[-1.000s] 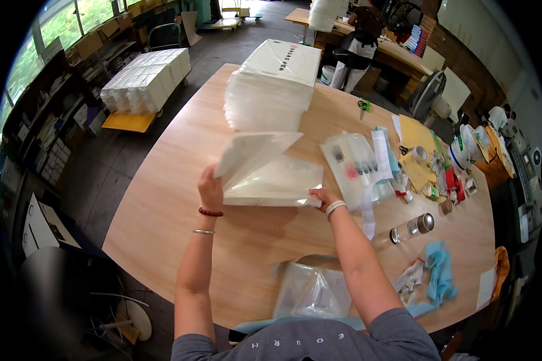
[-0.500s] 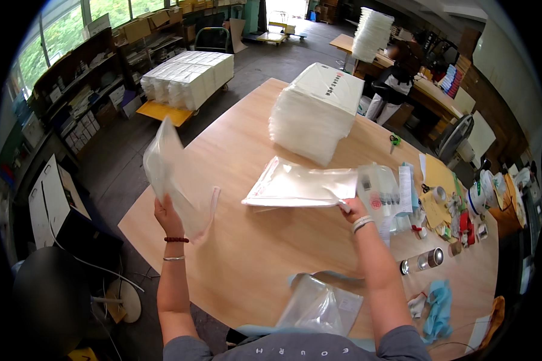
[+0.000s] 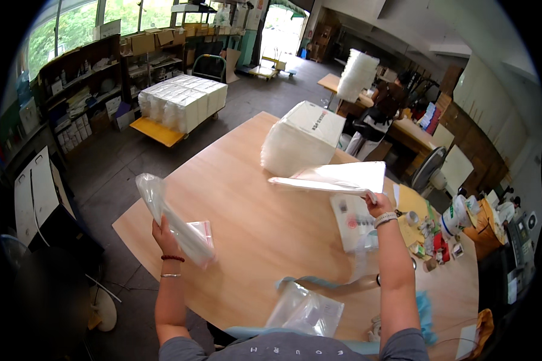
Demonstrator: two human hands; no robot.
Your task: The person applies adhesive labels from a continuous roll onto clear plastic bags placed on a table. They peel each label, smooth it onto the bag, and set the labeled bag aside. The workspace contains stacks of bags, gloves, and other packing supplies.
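Note:
My left hand (image 3: 165,237), over the table's left side, is closed on a clear plastic bag (image 3: 183,231) that leans to the left. Beside that bag is a flat piece with a red-edged strip (image 3: 202,228); I cannot tell whether it belongs to it. Out to the right, my right hand (image 3: 379,206) grips the near corner of a white plastic bag (image 3: 340,176), raised over the table with its near edge sagging. Behind it stands a tall stack of white packets (image 3: 298,135). Beneath the raised bag lies a translucent printed bag (image 3: 350,222).
The wooden table (image 3: 241,240) has another clear bag (image 3: 307,310) near my body. Tape and papers crowd its right edge, by a white tub (image 3: 451,219). A yellow cart (image 3: 156,131) with white bundles stands far left. A person (image 3: 379,111) is at a far table.
My right hand has lifted the white bag farther away and to the right. The left bag has tipped over and narrowed in my hand. The view has tilted up.

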